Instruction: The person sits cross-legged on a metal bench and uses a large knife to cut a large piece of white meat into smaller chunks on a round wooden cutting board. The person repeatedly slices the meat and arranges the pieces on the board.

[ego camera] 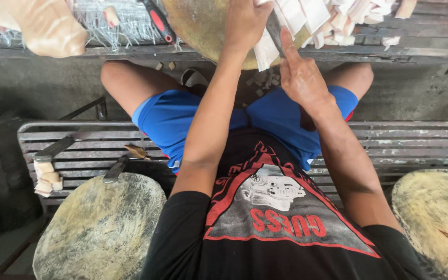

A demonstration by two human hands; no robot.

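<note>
My left hand reaches forward onto a round wooden chopping block at the top edge, beside a heap of white strips. Its fingers run out of the picture, so what they hold is hidden. My right hand grips a knife, with the index finger stretched along the dark blade, which rests against the white strips. I sit on a slatted metal bench in blue shorts and a black shirt.
A second round block lies lower left with a knife handle on its edge. A third block lies lower right. Stacked pale pieces sit on the bench at left. Top left are a large pale chunk and a red-and-black handled tool.
</note>
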